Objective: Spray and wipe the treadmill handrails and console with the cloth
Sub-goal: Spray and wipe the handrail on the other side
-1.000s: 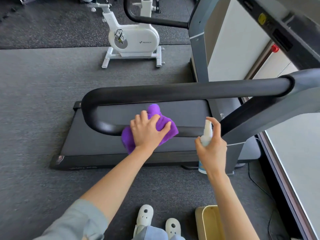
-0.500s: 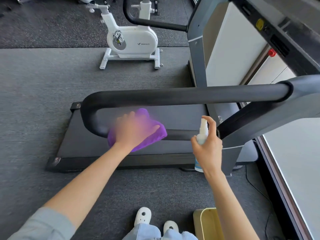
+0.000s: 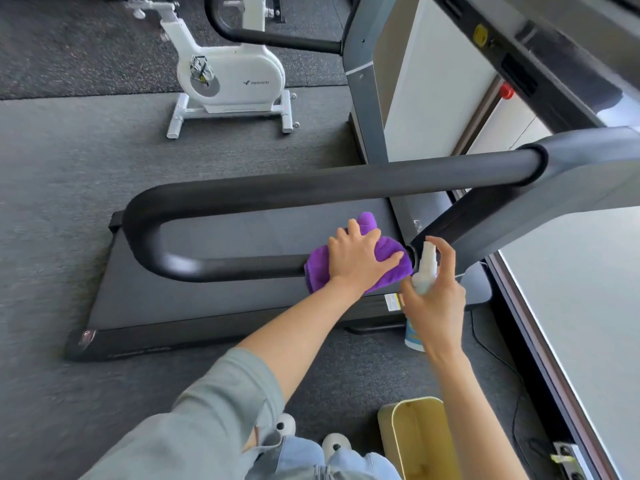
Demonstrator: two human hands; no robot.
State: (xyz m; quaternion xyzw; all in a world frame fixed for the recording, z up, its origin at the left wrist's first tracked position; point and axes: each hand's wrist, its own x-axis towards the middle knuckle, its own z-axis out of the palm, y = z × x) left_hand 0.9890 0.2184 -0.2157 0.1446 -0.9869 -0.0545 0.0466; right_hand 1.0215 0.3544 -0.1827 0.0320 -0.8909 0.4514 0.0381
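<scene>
A black U-shaped treadmill handrail (image 3: 311,188) loops in front of me, its lower bar (image 3: 225,268) running towards the grey upright. My left hand (image 3: 360,258) presses a purple cloth (image 3: 388,251) round the right end of that lower bar, fingers spread over the cloth. My right hand (image 3: 436,303) grips a white spray bottle (image 3: 425,271) upright just right of the cloth, with the index finger raised over the nozzle. The console (image 3: 519,64) slants across the upper right.
The treadmill deck (image 3: 214,306) lies on grey carpet below the rail. A white exercise bike (image 3: 228,81) stands behind it. A yellowish bin (image 3: 415,434) sits by my feet. A second handrail (image 3: 270,38) curves at the top. A white surface fills the right side.
My left hand has slid the cloth along the lower bar, first left towards the bend, then right to the end near the upright. The bottle stays in my right hand.
</scene>
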